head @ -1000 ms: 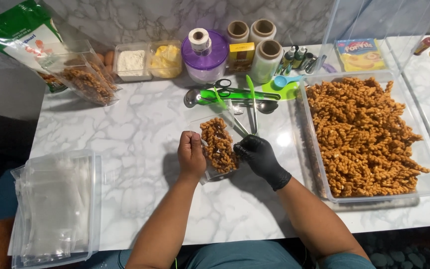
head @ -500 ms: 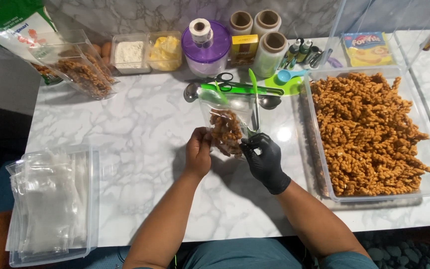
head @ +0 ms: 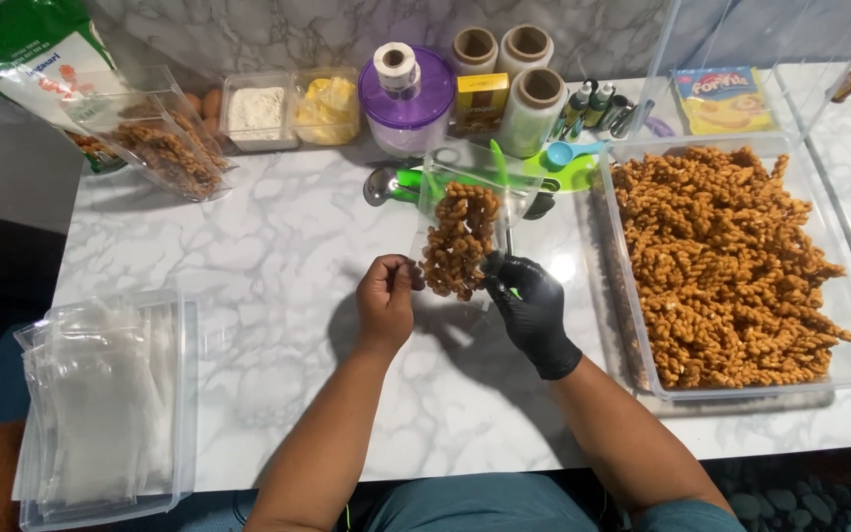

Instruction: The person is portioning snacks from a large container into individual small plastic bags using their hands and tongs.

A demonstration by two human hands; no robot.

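The marble table (head: pixel 278 266) is bordered on the right by a big clear tub of brown twisted snacks (head: pixel 731 261) and on the left by a tray of empty bags (head: pixel 100 404). Above the table middle, a clear bag of snacks (head: pixel 460 236) is pinched by the bare left hand (head: pixel 386 300) and gloved right hand (head: pixel 529 305). Compared with a second ago, the bag is raised higher.
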